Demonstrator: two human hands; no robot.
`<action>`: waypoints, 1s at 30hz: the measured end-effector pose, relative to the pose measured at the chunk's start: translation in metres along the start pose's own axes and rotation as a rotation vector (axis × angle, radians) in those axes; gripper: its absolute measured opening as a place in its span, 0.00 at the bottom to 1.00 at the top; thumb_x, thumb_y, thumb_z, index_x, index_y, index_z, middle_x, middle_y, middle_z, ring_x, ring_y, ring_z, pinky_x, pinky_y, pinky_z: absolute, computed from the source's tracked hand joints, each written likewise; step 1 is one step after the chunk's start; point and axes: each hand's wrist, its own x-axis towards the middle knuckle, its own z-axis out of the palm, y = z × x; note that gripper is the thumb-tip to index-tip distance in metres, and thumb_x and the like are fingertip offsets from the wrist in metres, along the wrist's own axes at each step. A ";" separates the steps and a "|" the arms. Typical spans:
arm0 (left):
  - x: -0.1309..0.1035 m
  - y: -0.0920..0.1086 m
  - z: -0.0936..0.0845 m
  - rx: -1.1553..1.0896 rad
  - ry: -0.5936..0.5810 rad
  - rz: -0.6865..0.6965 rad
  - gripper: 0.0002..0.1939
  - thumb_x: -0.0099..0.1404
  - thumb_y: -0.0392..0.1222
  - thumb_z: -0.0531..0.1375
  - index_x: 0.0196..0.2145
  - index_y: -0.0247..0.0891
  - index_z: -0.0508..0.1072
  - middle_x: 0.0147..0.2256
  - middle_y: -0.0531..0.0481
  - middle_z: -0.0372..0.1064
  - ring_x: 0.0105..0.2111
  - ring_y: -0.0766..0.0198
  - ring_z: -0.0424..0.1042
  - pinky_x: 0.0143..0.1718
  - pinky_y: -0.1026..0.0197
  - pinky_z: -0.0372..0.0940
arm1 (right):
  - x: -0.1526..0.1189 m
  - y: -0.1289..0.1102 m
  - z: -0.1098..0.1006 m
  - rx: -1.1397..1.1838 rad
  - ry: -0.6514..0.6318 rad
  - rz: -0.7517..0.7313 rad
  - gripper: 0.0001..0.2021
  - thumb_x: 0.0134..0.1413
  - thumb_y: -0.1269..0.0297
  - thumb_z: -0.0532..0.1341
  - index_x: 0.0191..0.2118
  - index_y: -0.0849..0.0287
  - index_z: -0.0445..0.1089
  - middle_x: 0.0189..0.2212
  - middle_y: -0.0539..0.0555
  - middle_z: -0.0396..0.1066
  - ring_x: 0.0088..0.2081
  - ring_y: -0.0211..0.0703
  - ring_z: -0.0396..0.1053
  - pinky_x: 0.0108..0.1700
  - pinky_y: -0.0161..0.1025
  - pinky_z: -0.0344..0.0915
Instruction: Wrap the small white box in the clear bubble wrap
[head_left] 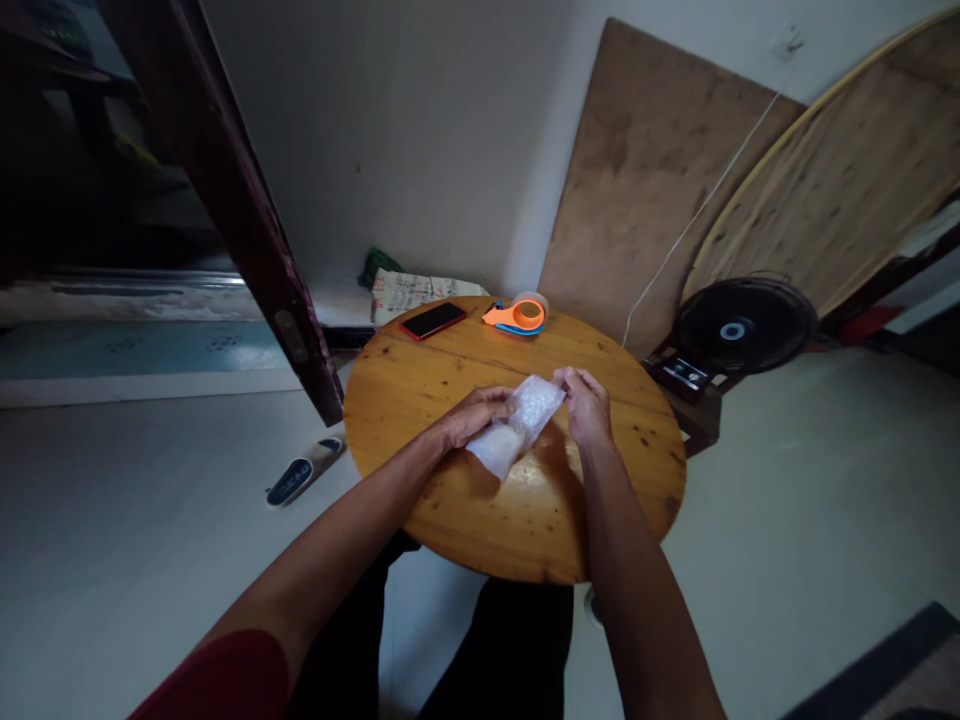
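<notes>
A translucent white bubble-wrap packet (pixel 534 408) is held at a slant over the round wooden table (pixel 405 400). My left hand (pixel 480 412) grips its left side, thumb and fingers closed on the plastic. At its upper right corner, my right hand (pixel 585 402) pinches the edge. The packet's lower left end hangs loose and looks flatter, near the tabletop. What is inside the wrap cannot be made out. Beyond the hands lie an orange and blue tape dispenser (pixel 523 315) and a dark phone with a red edge (pixel 433 320).
A black fan (pixel 742 328) stands on a low stand right of the table. Boards lean on the wall behind, with a white cord (pixel 694 220) hanging down. A slipper (pixel 300 475) lies on the floor at left, near a dark door frame (pixel 247 190).
</notes>
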 end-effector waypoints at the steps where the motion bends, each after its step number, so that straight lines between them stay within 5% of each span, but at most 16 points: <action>1: 0.000 -0.001 -0.001 0.011 -0.004 0.009 0.22 0.45 0.44 0.68 0.38 0.34 0.75 0.30 0.50 0.72 0.25 0.67 0.67 0.28 0.65 0.61 | 0.001 0.000 -0.001 0.020 0.023 0.002 0.17 0.46 0.45 0.60 0.27 0.56 0.65 0.26 0.52 0.69 0.31 0.41 0.67 0.35 0.38 0.64; 8: 0.002 -0.004 -0.002 0.185 0.049 0.037 0.12 0.48 0.44 0.66 0.27 0.34 0.72 0.23 0.55 0.68 0.20 0.71 0.62 0.23 0.68 0.55 | 0.003 0.009 -0.002 -0.089 0.031 0.059 0.18 0.46 0.46 0.60 0.29 0.57 0.67 0.27 0.52 0.70 0.31 0.41 0.67 0.33 0.36 0.64; 12: 0.004 -0.004 0.000 0.158 0.145 0.069 0.10 0.48 0.43 0.65 0.25 0.35 0.70 0.21 0.57 0.64 0.20 0.73 0.60 0.23 0.68 0.54 | 0.002 0.008 0.002 -0.234 0.139 -0.124 0.15 0.48 0.50 0.60 0.35 0.58 0.68 0.30 0.51 0.71 0.33 0.41 0.67 0.36 0.36 0.65; 16: 0.008 -0.006 -0.003 0.113 0.232 0.073 0.10 0.47 0.43 0.65 0.24 0.34 0.69 0.20 0.57 0.63 0.19 0.73 0.59 0.22 0.68 0.53 | -0.006 -0.007 0.006 -0.253 0.146 -0.228 0.10 0.52 0.55 0.58 0.31 0.56 0.66 0.23 0.47 0.65 0.25 0.37 0.62 0.32 0.35 0.62; 18: 0.010 -0.007 -0.005 0.090 0.273 0.073 0.12 0.46 0.44 0.66 0.23 0.35 0.69 0.19 0.57 0.63 0.18 0.72 0.58 0.21 0.67 0.53 | -0.011 -0.014 0.007 -0.244 0.069 -0.229 0.10 0.53 0.56 0.57 0.27 0.56 0.65 0.20 0.46 0.62 0.23 0.37 0.60 0.30 0.35 0.60; 23: 0.010 -0.007 -0.005 0.071 0.310 0.077 0.18 0.44 0.50 0.70 0.23 0.35 0.67 0.19 0.57 0.64 0.19 0.72 0.60 0.22 0.67 0.55 | -0.020 -0.014 0.012 -0.428 -0.373 -0.171 0.16 0.54 0.53 0.59 0.21 0.57 0.63 0.18 0.46 0.61 0.24 0.36 0.58 0.29 0.34 0.55; 30: 0.008 -0.005 -0.002 0.138 0.239 0.119 0.19 0.43 0.47 0.71 0.25 0.34 0.69 0.23 0.56 0.66 0.22 0.71 0.63 0.25 0.67 0.59 | -0.019 -0.001 0.016 -0.669 -0.461 -0.173 0.16 0.54 0.51 0.58 0.23 0.57 0.66 0.21 0.46 0.63 0.25 0.36 0.59 0.28 0.33 0.53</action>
